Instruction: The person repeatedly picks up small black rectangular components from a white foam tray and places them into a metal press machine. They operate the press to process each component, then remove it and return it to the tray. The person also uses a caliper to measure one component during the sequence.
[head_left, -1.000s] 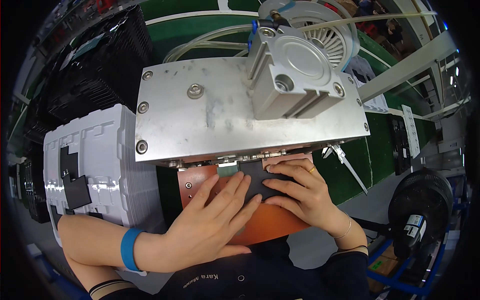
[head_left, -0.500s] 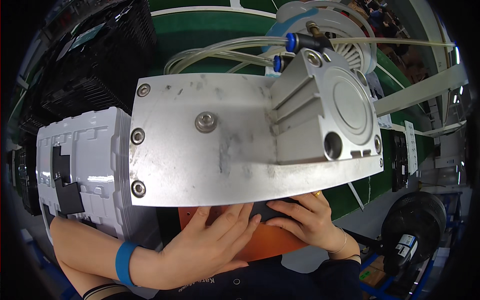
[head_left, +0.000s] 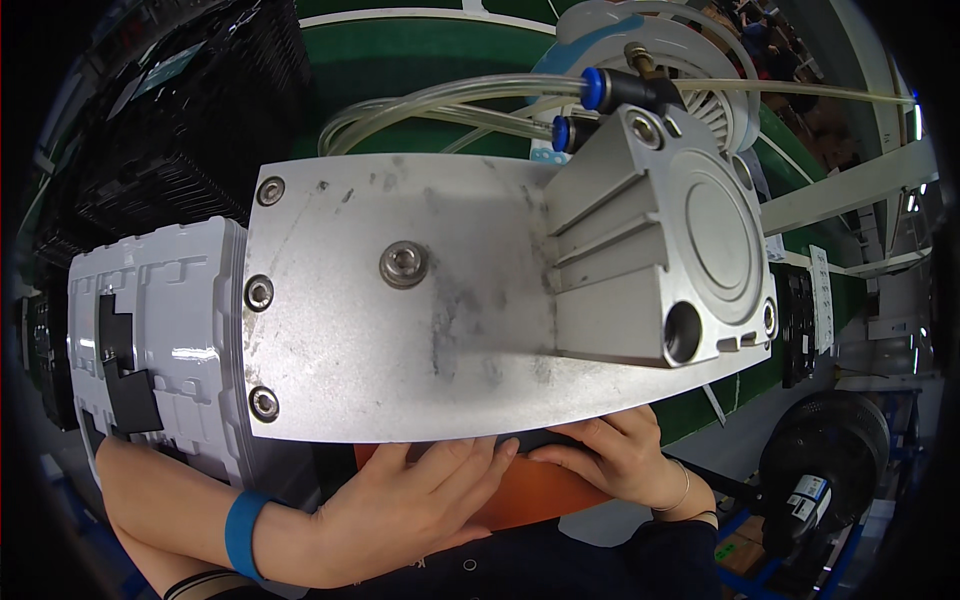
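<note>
My left hand [head_left: 405, 510] reaches in with its fingers stretched out and slightly apart over an orange surface [head_left: 555, 495], the tips partly hidden beneath a silver metal plate [head_left: 330, 340]. A blue band is round that wrist. Facing it, my right hand [head_left: 625, 460] has its fingers and thumb bent about the edge of a dark grey flat piece [head_left: 535, 440], mostly covered by the plate. What kind of piece it is cannot be made out. A square silver pneumatic cylinder [head_left: 610, 290] stands on the plate, above both hands.
Clear air hoses [head_left: 450, 90] run from the cylinder's blue-ringed fittings. Stacked white plastic trays [head_left: 165, 290] stand at left, with stacked black trays [head_left: 200, 120] behind. A white and blue fan [head_left: 595, 45] is at the back, and a black round machine [head_left: 825, 450] at right.
The plate and cylinder sit lower and larger in the picture, hiding more of the dark piece and my fingertips. Both hands stay in nearly the same place.
</note>
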